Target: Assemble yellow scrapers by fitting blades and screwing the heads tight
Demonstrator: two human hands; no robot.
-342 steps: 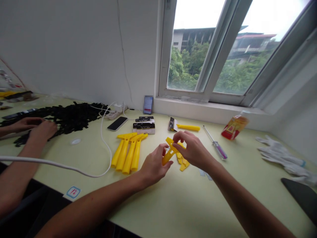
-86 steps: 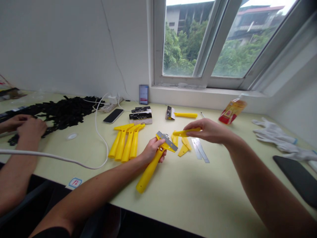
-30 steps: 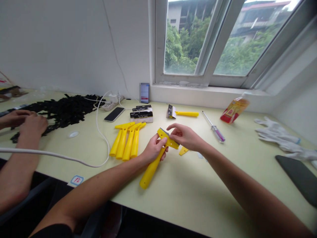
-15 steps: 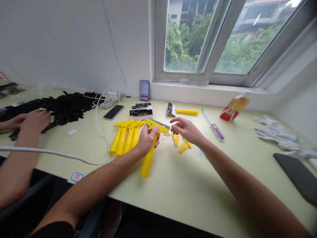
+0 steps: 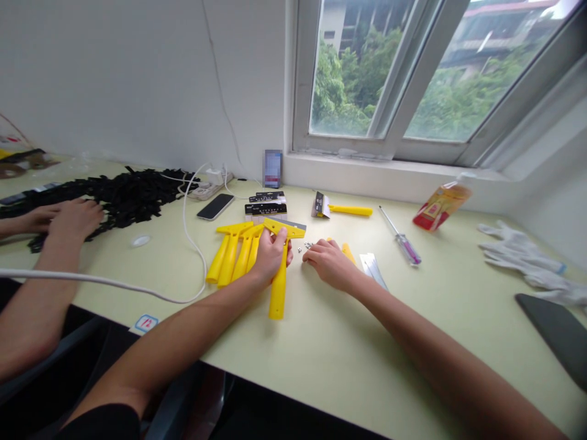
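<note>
Inward of the table's point(image 5: 302, 354) front edge: yellow scraper point(image 5: 277, 287), clamped in my left hand point(image 5: 269, 252); metal fasteners point(image 5: 307, 245), liable to scatter if my right hand point(image 5: 331, 263), closure unclear, fumbles.

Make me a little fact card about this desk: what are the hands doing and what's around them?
Left hand: holds a yellow scraper with a grey blade
Right hand: fingertips down by small metal pieces
Left of the scraper: four yellow handles, side by side
Right side: screwdriver, white gloves
Far left: another person's hands at a black pile
</note>
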